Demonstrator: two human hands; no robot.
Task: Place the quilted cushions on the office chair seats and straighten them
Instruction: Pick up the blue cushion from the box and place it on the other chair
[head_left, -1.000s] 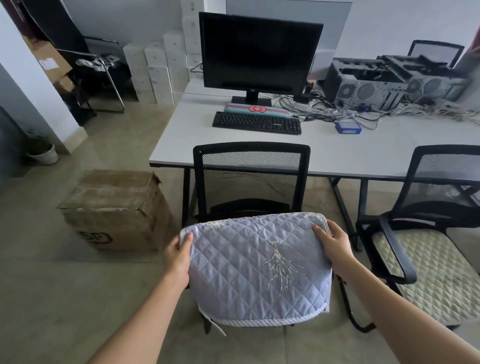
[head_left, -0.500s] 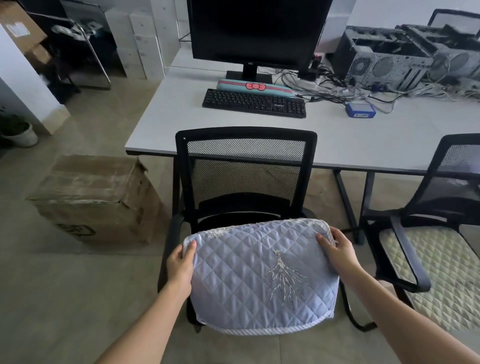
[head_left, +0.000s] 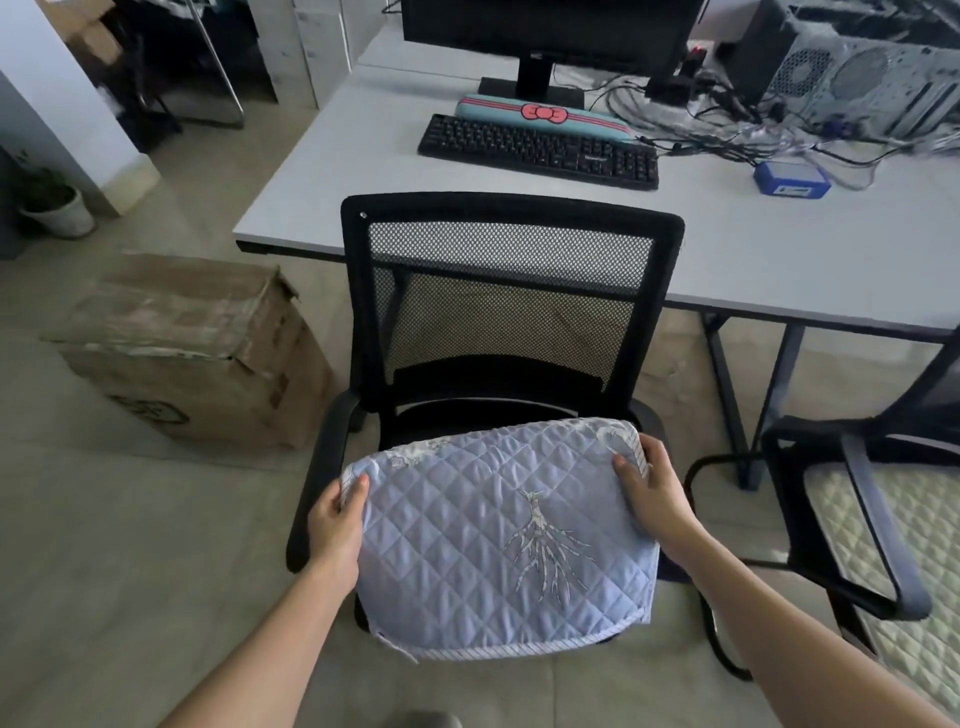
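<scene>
A pale blue quilted cushion (head_left: 483, 540) with a white branch pattern lies over the seat of the black mesh office chair (head_left: 511, 291) in front of me. My left hand (head_left: 337, 525) grips its left edge and my right hand (head_left: 649, 493) grips its right rear corner. The cushion's front edge hangs past the seat, and a strip of black seat shows behind it. A second black chair (head_left: 852, 519) at the right carries a cream quilted cushion (head_left: 898, 566).
A grey desk (head_left: 779, 249) stands behind the chairs with a monitor (head_left: 545, 31), keyboard (head_left: 537, 150), cables and a computer case (head_left: 852, 67). A cardboard box (head_left: 192, 348) sits on the floor at the left, close to the chair's armrest. A potted plant (head_left: 52, 208) is far left.
The view has moved closer to the chair. The cushion has been carried forward and lowered over the seat, both hands still holding its sides.
</scene>
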